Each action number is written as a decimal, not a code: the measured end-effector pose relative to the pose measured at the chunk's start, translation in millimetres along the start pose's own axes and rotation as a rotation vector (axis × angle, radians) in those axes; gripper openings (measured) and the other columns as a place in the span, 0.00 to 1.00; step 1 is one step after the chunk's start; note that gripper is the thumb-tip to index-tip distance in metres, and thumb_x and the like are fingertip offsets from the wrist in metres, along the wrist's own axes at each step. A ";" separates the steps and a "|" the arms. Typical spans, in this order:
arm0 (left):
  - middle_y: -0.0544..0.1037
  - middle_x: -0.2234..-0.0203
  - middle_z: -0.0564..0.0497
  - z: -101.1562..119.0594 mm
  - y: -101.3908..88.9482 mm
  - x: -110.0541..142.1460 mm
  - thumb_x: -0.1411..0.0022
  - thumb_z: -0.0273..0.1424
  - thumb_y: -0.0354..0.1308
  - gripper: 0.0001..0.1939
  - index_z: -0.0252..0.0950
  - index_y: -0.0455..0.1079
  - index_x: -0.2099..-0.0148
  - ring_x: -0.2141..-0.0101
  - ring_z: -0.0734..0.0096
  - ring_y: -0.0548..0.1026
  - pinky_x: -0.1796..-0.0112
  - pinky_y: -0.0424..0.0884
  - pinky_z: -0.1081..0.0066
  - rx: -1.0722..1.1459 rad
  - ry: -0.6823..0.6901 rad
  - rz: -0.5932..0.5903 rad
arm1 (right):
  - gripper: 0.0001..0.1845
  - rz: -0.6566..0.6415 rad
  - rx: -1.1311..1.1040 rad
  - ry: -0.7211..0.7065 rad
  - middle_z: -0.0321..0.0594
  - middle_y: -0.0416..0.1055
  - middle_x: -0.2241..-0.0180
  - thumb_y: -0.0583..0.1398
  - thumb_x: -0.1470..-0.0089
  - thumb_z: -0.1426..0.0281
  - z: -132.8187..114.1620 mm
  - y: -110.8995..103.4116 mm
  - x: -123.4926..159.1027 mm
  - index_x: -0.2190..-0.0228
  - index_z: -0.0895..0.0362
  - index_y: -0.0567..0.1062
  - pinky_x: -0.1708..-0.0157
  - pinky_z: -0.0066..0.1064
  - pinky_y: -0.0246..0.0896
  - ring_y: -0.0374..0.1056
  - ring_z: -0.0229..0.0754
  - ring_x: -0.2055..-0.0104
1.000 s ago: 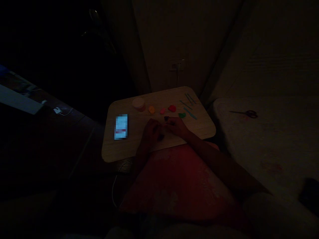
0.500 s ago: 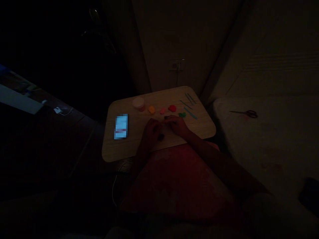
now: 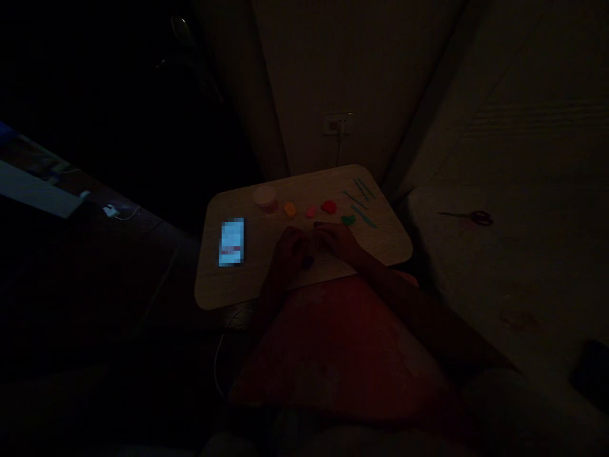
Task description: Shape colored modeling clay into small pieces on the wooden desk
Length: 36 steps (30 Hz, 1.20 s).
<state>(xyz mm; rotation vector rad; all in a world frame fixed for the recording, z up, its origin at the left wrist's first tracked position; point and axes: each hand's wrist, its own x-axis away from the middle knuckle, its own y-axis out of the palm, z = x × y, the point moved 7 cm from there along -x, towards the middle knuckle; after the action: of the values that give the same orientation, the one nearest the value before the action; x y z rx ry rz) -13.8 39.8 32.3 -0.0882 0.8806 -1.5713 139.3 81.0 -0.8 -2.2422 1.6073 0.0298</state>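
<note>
Both hands meet near the front middle of a small wooden table (image 3: 257, 254), in very dim light. My left hand (image 3: 289, 249) has its fingers curled, and my right hand (image 3: 337, 240) bends toward it with fingertips drawn together. Whatever sits between the fingertips is too dark to make out. A dark lump (image 3: 308, 262) lies beside my left hand, and another small dark piece (image 3: 318, 224) shows at the right fingers. Beyond the hands are soft clay-like lumps: orange (image 3: 290, 209), pink (image 3: 311, 211), red (image 3: 328, 207) and green (image 3: 348, 219).
A lidded tub (image 3: 265, 199) stands at the back, a lit phone (image 3: 231, 242) at the left. Several thin blue-green sticks (image 3: 363, 216) lie at the right. Scissors (image 3: 469, 217) rest on a pale surface to the right. A wall socket (image 3: 337, 124) holds a plug and cord.
The hands stay in nearly the same place; the fingers shift slightly, with the left hand's fingers a little closer to the right's. The things on the table have not moved.
</note>
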 end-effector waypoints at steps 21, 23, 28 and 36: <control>0.72 0.61 0.48 -0.6 0.6 0.2 0.34 0.25 0.57 0.03 0.37 0.71 0.61 0.58 0.64 0.72 0.53 0.71 0.62 0.003 0.021 -0.004 | 0.24 0.015 0.053 0.022 0.36 0.68 0.80 0.58 0.40 0.54 -1.4 -1.6 0.7 0.78 0.58 0.76 0.75 0.28 0.52 0.61 0.37 0.76; 0.72 0.61 0.48 -1.1 0.7 0.1 0.33 0.26 0.57 0.03 0.37 0.71 0.61 0.58 0.65 0.72 0.53 0.71 0.63 0.006 0.019 -0.002 | 0.23 0.026 0.053 0.012 0.37 0.71 0.78 0.59 0.40 0.55 1.0 -1.5 0.5 0.76 0.58 0.78 0.75 0.28 0.53 0.63 0.37 0.75; 0.73 0.61 0.48 -1.1 1.4 -0.5 0.33 0.27 0.57 0.03 0.36 0.72 0.61 0.59 0.65 0.73 0.54 0.72 0.64 0.008 0.014 -0.008 | 0.16 0.064 0.049 -0.056 0.40 0.78 0.71 0.61 0.43 0.60 3.1 -2.4 -1.0 0.70 0.58 0.83 0.69 0.29 0.60 0.69 0.40 0.70; 0.73 0.62 0.48 -1.5 1.5 0.4 0.33 0.27 0.58 0.02 0.37 0.72 0.61 0.59 0.65 0.73 0.55 0.72 0.63 -0.004 0.021 -0.002 | 0.13 0.026 0.076 -0.067 0.39 0.79 0.67 0.64 0.45 0.63 -2.6 0.2 -0.3 0.63 0.57 0.83 0.67 0.29 0.60 0.68 0.39 0.69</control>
<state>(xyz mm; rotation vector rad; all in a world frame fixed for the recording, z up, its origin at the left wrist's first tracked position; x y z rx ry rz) -13.4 40.2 30.2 -0.0752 0.9007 -1.5749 138.4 80.4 1.6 -2.1400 1.5758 0.0492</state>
